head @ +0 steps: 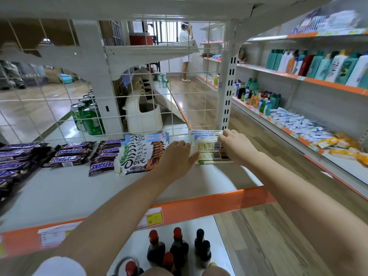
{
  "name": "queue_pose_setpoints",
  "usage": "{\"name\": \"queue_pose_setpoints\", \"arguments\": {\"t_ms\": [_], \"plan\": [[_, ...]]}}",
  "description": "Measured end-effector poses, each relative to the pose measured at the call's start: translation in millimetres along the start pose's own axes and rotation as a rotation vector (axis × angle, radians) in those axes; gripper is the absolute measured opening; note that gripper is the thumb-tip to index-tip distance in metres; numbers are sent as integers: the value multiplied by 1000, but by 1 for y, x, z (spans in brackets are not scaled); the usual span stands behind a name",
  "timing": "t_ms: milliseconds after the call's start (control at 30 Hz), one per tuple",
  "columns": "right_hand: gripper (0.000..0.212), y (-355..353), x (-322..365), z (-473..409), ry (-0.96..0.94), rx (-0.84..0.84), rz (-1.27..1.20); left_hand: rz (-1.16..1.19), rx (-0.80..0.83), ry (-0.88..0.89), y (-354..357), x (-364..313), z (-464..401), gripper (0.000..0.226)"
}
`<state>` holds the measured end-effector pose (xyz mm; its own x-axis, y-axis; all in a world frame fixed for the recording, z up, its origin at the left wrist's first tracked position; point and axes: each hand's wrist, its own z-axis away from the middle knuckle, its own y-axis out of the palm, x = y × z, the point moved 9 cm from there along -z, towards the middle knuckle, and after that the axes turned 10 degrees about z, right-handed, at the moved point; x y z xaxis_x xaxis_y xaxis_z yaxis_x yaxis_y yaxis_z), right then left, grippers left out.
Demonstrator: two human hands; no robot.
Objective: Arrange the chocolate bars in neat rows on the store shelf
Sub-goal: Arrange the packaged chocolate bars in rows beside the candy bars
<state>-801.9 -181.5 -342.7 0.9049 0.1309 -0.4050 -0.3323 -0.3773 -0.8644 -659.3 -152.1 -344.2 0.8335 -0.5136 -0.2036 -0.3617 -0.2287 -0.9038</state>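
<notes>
Head view: both hands reach onto the pale store shelf (59, 192) with the orange front rail (199, 208), and they meet at a fanned stack of white-backed chocolate bars lying barcode-side up (207, 148). That stack sits just right of the overlapped row of white-and-brown Dove bars (139, 154), at the shelf's right end near the white slotted upright (226, 92).

The right hand (237, 147) holds the stack from its right edge, fingers curled over the top bars and pinching them. The left hand (177, 156) lies flat with straight fingers, fingertips (194, 156) touching the stack's left edge; its palm rests partly over the right end of the Dove row. So the stack is bracketed between the two grips, one pinching, one spread and pressing.

The bars' long axes run left to right, the same way as the Dove row, and the stack steps back toward the white wire grid (119, 108) behind. It looks slightly skewed against the Dove row. My judgement: the coming move is a squaring-up, squeezing the stack inward and nudging it left toward the Dove row; the right hand, already gripping, is better placed to carry it.

Left of the Dove row lie dark brown Snickers bars (103, 154) in loose rows.
</notes>
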Motion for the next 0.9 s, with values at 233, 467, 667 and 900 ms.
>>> {"name": "queue_pose_setpoints", "arguments": {"t_ms": [233, 467, 667, 900], "plan": [[14, -8, -3, 10, 111, 17, -328, 58, 4, -30, -12, 6, 10, 43], [16, -49, 7, 16, 142, 32, -789, 532, -37, -352, -37, 34, 15, 46], [20, -87, 41, 27, -28, 48, -719, 961, -62, -482, -59, 42, 41, 27], [10, -112, 80, 40, -76, 83, -887, 1346, -138, -576, -70, 57, 101, 8]]}}
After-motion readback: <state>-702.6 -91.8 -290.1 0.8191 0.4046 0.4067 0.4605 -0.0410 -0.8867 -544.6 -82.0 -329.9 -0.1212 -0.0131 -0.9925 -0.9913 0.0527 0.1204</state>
